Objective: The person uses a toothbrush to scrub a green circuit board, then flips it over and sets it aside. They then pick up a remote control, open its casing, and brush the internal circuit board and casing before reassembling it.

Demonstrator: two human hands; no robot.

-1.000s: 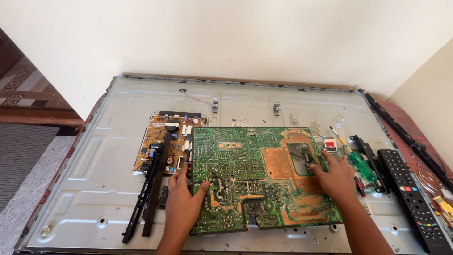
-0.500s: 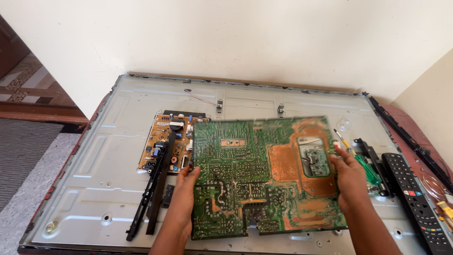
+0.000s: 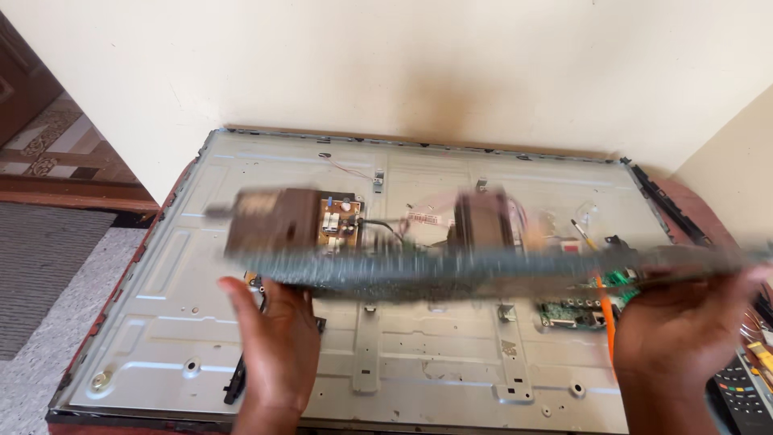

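The left hand gripped the near left edge of a large circuit board from below, fingers curled up under it. The right hand clasped the board's right end, fingers wrapped beneath the edge. The board was lifted clear of the grey metal back panel of a flat screen lying face down, and it was seen almost edge-on and blurred, with bulky components standing up from its top. A smaller tan board remained on the panel behind it, and a small green board sat on the panel by the right hand. A black remote control lay at the lower right.

Judging from the grip, the step would go best with the board held only by its edges, kept level, both hands turning together. Thin wires near the tan board looked close enough to snag, so clearance there deserved care.
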